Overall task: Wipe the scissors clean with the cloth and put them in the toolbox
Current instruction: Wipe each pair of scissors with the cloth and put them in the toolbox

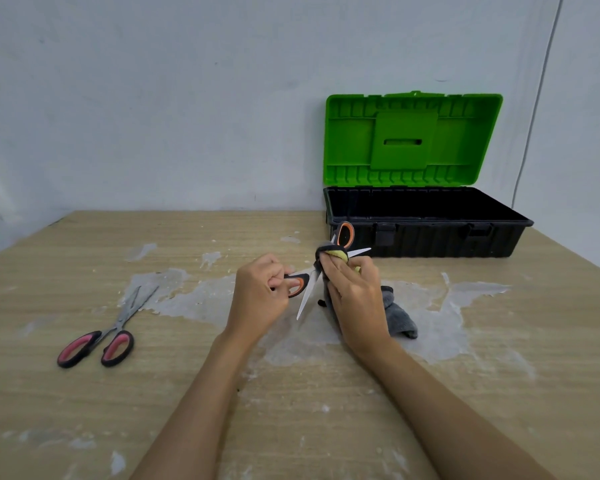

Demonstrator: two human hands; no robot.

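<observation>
Orange scissors [309,289] open, cloth-wrapped [399,317]

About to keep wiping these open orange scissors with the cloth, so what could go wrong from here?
1. The orange-handled scissors are spread wide; the bare lower blade points toward the wrists, so a slip could cut.
2. The right hand pinches the other blade through the cloth; the edge may slice through to the fingers.
3. The left hand grips only one handle loop, so the scissors might swing shut.
</observation>
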